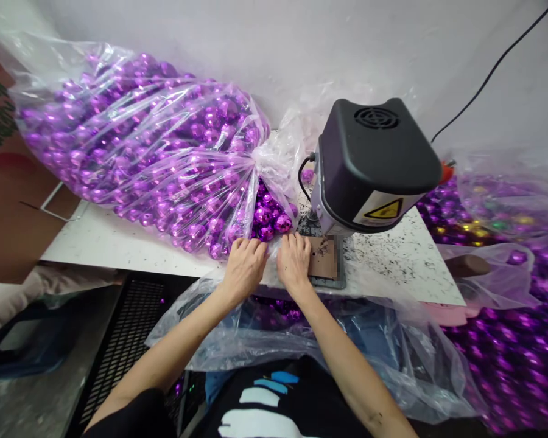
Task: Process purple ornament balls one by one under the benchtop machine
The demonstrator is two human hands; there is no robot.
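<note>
From my end, the two hands are close together but apart at the near edge of the white table. The left hand and the right hand are both backs up, fingers bent down; the tips are hidden, so I cannot tell whether either pinches anything. Just beyond the fingertips, between the hands and slightly past them, sits a small cluster of purple balls by the gathered neck of a clear bag. Touching or just left of the brown block, the right hand is nearest to it; I see no ball on the block, though part is blurred out. I judge the work to be under way, not finished: dark flecks, which I take for shavings, lie right of the hands, and some balls show in loose clear plastic below them, yet the bag beyond the left hand bulges with plenty. Which balls have been worked, I can't tell. Beyond the right hand stands a black machine; farther right are more balls, and far left of the hands a cardboard box.
</note>
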